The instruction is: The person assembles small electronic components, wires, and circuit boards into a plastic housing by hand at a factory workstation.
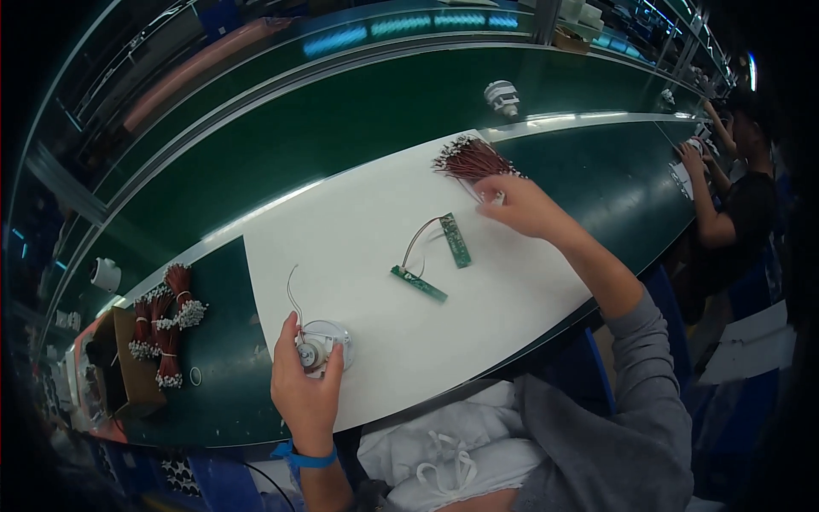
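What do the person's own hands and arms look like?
Both are bare, without gloves. The left hand has a blue band at its wrist. Above the right hand, a grey sleeve bunches near the elbow.

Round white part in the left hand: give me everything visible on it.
The round white part looks like plastic, with a shiny, pale rim. A smaller round, metallic-looking piece sits on its upward-facing side. A thin wire lead runs from it toward the far side of the white sheet, bending near its loose end. The left hand grips it between thumb and fingers near the sheet's left edge. The hand hides some of it; its underside can't be seen.
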### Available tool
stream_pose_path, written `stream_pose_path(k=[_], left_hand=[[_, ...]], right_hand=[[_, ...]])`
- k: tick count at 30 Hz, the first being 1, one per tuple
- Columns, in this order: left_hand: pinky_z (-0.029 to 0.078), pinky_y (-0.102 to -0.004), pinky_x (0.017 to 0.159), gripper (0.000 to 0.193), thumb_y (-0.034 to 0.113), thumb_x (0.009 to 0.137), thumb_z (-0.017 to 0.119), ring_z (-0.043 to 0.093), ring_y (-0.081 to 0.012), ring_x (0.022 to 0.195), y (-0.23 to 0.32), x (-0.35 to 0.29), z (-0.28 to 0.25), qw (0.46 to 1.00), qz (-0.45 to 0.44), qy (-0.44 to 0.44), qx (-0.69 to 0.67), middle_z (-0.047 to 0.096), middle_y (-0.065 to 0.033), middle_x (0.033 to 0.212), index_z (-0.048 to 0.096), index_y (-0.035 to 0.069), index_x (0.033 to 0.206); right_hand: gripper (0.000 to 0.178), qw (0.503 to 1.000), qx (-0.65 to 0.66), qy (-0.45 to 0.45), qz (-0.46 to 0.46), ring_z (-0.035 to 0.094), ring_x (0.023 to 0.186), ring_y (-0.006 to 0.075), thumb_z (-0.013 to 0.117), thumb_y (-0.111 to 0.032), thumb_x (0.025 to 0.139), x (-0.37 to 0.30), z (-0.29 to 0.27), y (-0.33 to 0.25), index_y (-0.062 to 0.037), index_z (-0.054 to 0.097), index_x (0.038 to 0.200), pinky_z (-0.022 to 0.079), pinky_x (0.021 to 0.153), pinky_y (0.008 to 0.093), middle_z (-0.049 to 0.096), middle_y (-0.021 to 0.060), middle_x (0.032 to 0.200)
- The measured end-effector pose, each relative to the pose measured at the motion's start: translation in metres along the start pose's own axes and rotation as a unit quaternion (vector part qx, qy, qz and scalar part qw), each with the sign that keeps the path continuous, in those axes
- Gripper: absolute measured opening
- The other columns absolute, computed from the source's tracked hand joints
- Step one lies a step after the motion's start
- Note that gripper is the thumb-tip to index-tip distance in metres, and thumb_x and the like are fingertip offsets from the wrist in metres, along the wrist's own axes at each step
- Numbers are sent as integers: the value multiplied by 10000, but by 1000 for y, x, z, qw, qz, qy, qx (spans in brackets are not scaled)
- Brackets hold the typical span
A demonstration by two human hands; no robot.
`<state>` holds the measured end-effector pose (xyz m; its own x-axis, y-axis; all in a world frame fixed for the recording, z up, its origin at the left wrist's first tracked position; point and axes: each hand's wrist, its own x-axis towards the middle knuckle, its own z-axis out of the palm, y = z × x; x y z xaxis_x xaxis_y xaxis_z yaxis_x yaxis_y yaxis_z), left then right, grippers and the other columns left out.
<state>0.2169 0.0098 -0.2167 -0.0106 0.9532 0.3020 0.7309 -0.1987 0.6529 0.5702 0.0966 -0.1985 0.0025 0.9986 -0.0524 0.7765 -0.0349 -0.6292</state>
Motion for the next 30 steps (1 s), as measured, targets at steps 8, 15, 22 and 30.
stream_pose_path(k=[8, 15, 22, 30], left_hand=[[406, -416, 956, 756, 195, 753, 722, 458, -392, 1180, -8, -11, -2, 999, 16, -30, 14, 407, -236, 1306, 337, 30, 1383], [277, -500, 1038, 740, 226, 706, 749, 302, -420, 1289, -26, -5, -31, 980, 163, -86, 77, 297, -228, 1415, 413, 82, 1350], [275, -476, 1042, 714, 160, 676, 747, 324, -386, 1271, -43, 13, -35, 966, 205, -144, 57, 374, -202, 1339, 440, 77, 1315], [378, -398, 979, 686, 105, 683, 737, 463, -294, 1150, -84, -10, -28, 975, 76, -118, -172, 486, -161, 1219, 442, -2, 1294]], right_hand=[[142, 891, -360, 150, -232, 578, 965, 225, 575, -127, 820, 84, 66, 25, -61, 686, 879, 497, 777, 357, 629, 66, 944], [155, 923, -280, 217, -150, 624, 827, 247, 585, -197, 841, 78, 34, 13, -103, 697, 892, 509, 719, 387, 661, 87, 846], [275, 933, 102, 342, -39, 599, 763, 101, 640, -280, 878, 46, -24, 47, -42, 686, 1008, 453, 692, 220, 666, 37, 821], [207, 922, 248, 282, -94, 570, 761, 73, 622, -168, 893, -31, 6, -15, -8, 681, 1012, 429, 678, 182, 645, 24, 835]])
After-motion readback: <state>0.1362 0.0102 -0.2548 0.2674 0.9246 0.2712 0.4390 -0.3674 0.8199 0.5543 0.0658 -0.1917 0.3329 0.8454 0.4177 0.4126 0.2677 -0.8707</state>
